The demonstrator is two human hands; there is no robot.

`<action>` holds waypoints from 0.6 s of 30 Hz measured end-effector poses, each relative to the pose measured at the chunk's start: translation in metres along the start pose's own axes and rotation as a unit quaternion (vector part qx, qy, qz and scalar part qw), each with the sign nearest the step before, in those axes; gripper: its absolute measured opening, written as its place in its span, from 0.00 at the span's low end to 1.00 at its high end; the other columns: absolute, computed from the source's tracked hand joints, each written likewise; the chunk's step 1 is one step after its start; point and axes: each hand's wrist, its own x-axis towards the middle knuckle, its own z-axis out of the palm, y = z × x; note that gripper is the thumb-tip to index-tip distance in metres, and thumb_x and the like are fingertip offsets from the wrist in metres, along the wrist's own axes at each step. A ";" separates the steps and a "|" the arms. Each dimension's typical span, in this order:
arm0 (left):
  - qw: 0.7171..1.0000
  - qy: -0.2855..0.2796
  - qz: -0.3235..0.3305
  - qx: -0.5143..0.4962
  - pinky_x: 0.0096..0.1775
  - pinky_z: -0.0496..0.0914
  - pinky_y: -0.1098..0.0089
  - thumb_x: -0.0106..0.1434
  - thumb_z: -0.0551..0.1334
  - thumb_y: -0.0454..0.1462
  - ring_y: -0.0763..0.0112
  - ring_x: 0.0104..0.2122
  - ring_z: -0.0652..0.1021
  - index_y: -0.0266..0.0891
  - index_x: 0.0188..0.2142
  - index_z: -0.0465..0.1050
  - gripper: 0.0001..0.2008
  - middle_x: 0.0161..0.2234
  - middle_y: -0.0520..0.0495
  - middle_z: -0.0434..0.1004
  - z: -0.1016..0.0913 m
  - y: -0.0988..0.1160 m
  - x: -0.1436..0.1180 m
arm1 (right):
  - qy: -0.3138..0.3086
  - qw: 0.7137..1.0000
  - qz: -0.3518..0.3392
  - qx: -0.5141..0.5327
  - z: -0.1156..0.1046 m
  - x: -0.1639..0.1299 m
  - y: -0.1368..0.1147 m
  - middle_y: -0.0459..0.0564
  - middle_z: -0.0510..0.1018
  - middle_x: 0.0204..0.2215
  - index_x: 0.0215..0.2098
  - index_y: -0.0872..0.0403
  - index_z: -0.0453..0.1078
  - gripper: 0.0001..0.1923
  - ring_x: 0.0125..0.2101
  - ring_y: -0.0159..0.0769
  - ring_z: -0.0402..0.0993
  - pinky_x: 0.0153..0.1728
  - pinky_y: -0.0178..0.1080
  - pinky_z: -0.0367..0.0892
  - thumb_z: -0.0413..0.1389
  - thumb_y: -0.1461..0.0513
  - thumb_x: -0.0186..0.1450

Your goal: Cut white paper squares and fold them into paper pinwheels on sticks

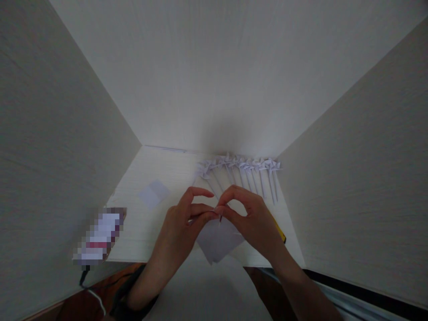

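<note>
Fingertips of left hand (179, 223) and right hand (250, 218) pinch thin white paper (217, 238).

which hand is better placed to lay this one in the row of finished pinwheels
Right, probably. The right hand sits nearer the pinwheel row, which lies at the table's far right. Both it and the left hand pinch the small stick above the white paper.

pinwheel row (240, 167) behind paper stack (217, 240); loose paper square (154, 194) to stack's left, all on table (174, 171).
</note>
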 end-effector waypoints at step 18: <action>0.983 -0.030 -0.011 -0.183 0.35 0.73 0.72 0.53 0.69 0.39 0.66 0.37 0.81 0.41 0.45 0.72 0.19 0.43 0.43 0.82 -0.015 -0.017 0.009 | -0.010 0.996 0.008 -0.089 -0.026 -0.010 0.028 0.45 0.79 0.28 0.31 0.52 0.74 0.04 0.30 0.34 0.76 0.34 0.37 0.70 0.57 0.66 0.62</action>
